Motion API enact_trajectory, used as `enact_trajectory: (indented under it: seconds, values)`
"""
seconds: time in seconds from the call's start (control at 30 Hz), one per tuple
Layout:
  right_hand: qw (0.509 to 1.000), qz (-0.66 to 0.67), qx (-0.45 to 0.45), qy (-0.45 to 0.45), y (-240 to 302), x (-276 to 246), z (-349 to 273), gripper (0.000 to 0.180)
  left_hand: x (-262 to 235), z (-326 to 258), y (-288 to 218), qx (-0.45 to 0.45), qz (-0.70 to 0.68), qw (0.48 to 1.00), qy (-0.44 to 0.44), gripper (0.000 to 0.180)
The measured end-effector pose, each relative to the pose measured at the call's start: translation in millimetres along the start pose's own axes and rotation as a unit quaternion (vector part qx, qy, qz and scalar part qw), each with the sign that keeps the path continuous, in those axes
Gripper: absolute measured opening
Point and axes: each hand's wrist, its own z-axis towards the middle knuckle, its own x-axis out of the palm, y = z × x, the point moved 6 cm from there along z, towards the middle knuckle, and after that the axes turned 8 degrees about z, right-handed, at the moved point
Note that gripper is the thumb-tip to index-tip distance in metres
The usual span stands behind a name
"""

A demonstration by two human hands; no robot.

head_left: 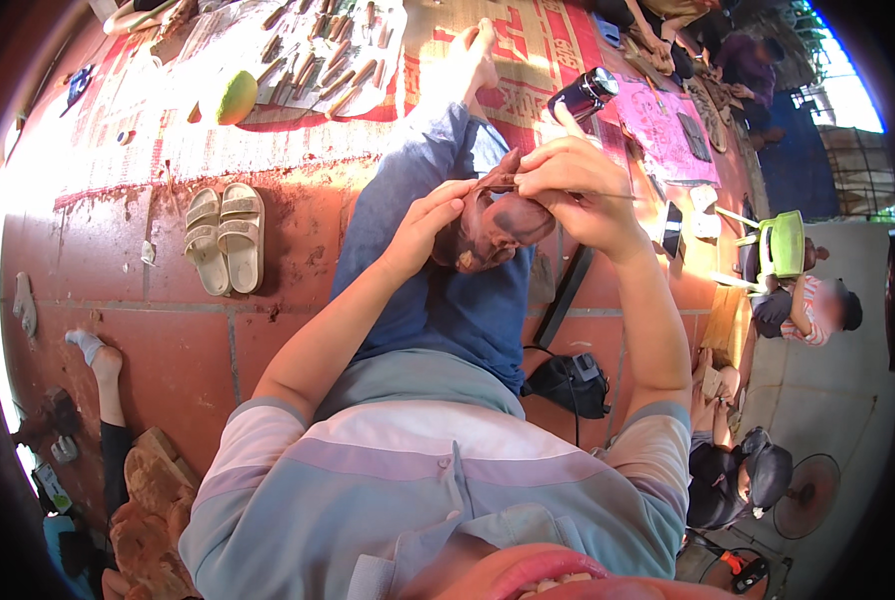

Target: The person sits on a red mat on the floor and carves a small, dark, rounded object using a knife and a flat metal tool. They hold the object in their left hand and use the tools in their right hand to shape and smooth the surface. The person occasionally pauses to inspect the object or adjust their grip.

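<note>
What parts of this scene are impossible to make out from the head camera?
- Wooden carving: its front is hidden by the left hand and right hand.
- Thin tool in the right hand: tip too small to tell.
- Carving tools on the mat: too small, washed out by sunlight.

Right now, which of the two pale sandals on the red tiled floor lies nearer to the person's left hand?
The right-hand pale sandal of the pair lies nearer the left hand, which rests on the reddish-brown wooden carving; the other sandal lies beyond it, further left.
</note>
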Motion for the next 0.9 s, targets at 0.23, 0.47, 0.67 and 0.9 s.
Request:
enact_trajectory:
  seconds: [0.23,0.47,0.67,0.9]
  values:
    - [0.993,0.048,0.081,0.068,3.6,-3.3,11.8,0.013,-2.7,0.6,1.2,0.003,-0.005,1.0,-0.005,0.033]
    - [0.996,0.052,0.061,0.047,-1.5,6.6,12.0,0.014,0.5,0.6,-0.5,-0.004,-0.01,1.0,-0.012,0.033]
    - [0.999,-0.029,0.022,-0.022,5.8,-20.2,8.4,0.018,-1.5,-0.2,0.7,-0.024,0.015,1.0,-0.01,0.032]
    - [0.987,0.086,0.132,0.043,-2.3,-15.1,13.9,0.011,-2.0,12.9,-0.3,-0.101,0.049,0.991,-0.073,0.036]
